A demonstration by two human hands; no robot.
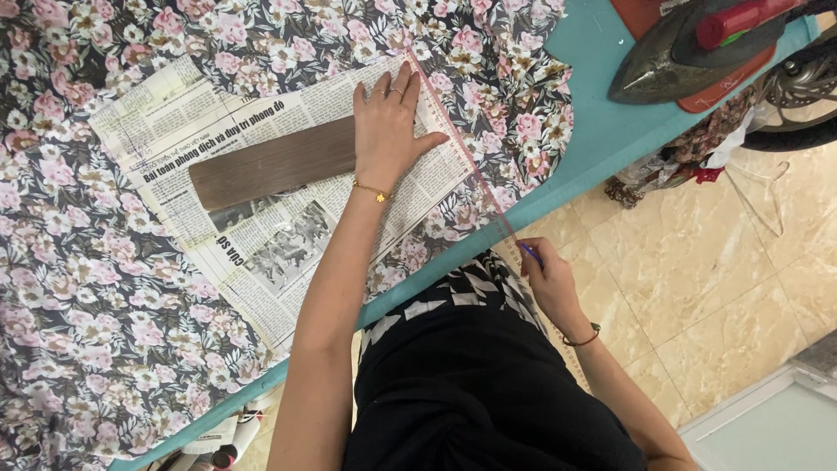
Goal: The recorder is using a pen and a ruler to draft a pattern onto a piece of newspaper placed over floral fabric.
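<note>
The left hand [390, 131] lies spread flat on the newspaper pattern [261, 174] over floral fabric [87, 288], beside a long ruler [462, 148]. The right hand [549, 283] pinches a purple marker [529, 253] at the bench's [602, 113] near edge. Pressing firmly should prevent slipping.

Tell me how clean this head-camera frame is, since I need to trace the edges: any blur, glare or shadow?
Head view: evenly lit and mostly sharp; the left hand casts only a faint shadow on the newspaper pattern; soft sheen on the floor tiles; the right hand looks slightly soft.
</note>
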